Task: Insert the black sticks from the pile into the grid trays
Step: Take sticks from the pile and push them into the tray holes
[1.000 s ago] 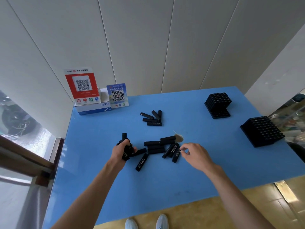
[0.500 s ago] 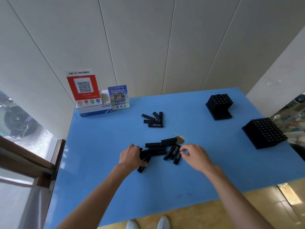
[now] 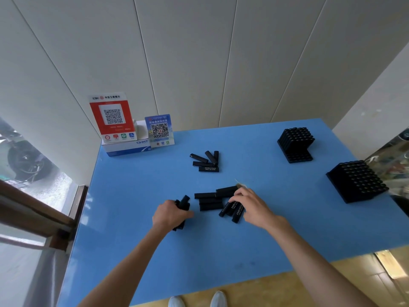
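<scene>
We are gathering sticks. Our left hand [image 3: 171,214] has its grip curled tight round a small bundle of black sticks [image 3: 183,203], held clear of the main pile [image 3: 213,201] on the blue table [image 3: 137,251]. Our right hand [image 3: 251,206] reaches into the pile, fingers bent over the slanted sticks [image 3: 231,210]; whether it has one pinched or only touches them we cannot tell from here. A second small heap [image 3: 205,161] lies farther back, and both grid trays [image 3: 295,144] [image 3: 356,181] sit well apart to the right. To do this well, we should take one stick at a time, line them up the same way in the left hand, then carry the bundle over to the trays. Half a second ago the left hand lay flat on the pile's left edge; now it has lifted a bundle out and turned it upright.
</scene>
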